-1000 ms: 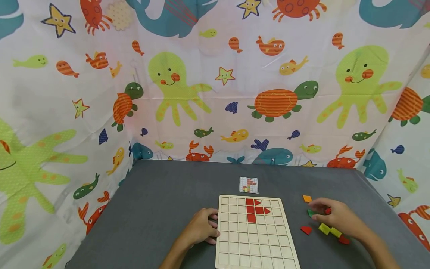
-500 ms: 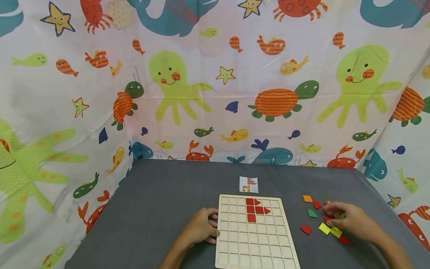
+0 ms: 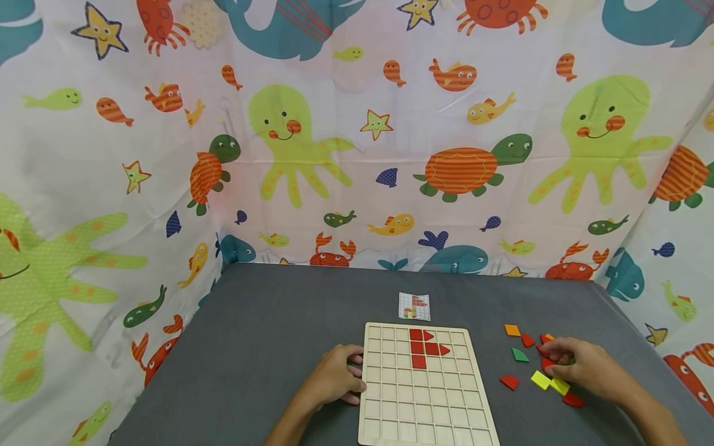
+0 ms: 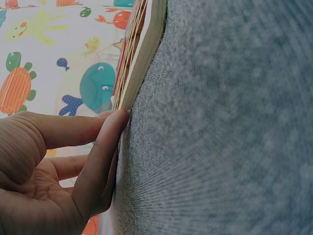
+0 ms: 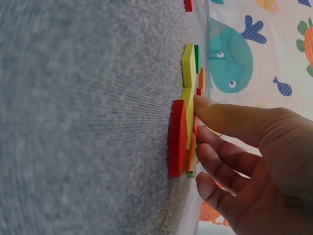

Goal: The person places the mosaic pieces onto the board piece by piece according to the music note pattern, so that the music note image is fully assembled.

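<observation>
On the grey table lies a pale wooden grid board [image 3: 391, 396], with several red squares and triangles set in its upper cells. My left hand [image 3: 333, 375] holds the board's left edge; thumb and fingertips meet at its rim in the left wrist view. To the right of the board, my right hand [image 3: 588, 367] is low among loose coloured pieces. Its thumb and index finger pinch at a red piece [image 3: 546, 364], mostly hidden by the fingers. Two yellow blocks [image 3: 540, 380] and a red quarter-round piece [image 5: 177, 139] lie close by the thumb.
A small printed pattern card [image 3: 414, 306] lies beyond the board's top edge. An orange square [image 3: 512, 330], a green quarter-round piece [image 3: 520, 355] and another red piece [image 3: 509, 382] lie between board and right hand. A sea-animal curtain [image 3: 346, 155] encloses the table.
My right hand has shifted slightly right and toward me among the pieces, leaving a red piece beside the green one in view. My left hand and the board have stayed put.
</observation>
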The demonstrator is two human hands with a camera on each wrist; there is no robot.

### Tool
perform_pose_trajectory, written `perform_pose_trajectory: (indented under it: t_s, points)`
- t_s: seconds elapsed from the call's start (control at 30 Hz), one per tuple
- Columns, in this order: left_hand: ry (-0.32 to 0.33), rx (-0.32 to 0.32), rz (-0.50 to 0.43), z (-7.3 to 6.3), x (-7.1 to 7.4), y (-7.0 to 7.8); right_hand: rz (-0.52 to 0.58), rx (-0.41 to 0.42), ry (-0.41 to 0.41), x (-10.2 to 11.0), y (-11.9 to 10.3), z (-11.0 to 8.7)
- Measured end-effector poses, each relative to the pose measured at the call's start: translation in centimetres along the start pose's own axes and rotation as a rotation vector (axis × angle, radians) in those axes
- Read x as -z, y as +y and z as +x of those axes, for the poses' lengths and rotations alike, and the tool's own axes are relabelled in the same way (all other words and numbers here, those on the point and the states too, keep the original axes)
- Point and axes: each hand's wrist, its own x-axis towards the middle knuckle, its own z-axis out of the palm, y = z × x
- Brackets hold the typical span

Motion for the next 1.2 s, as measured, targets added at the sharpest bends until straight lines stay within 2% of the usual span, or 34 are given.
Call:
perform_pose_trajectory:
  t_s: [0.27,0.63,0.83,0.97,1.2]
  points:
    - [-0.001,0.006,-0.003,0.0,0.0,0.1,-0.035,-0.054,-0.017,0.0,-0.2,-0.1]
    - [-0.002,0.002,-0.001,-0.1,0.1,0.1,-0.098,0.009,0.019,0.0,-0.6,-0.2]
    - [-0.005,0.007,-0.006,-0.2,0.0,0.2,-0.061,0.02,0.023,-0.4,-2.1,-0.3]
    - [-0.008,0.005,-0.006,-0.1,0.0,0.1,-0.027,0.07,0.032,-0.9,-3.3,-0.2]
    - [0.003,0.002,-0.004,0.0,0.0,-0.1,-0.031,0.136,0.04,-2.0,-5.9,0.6]
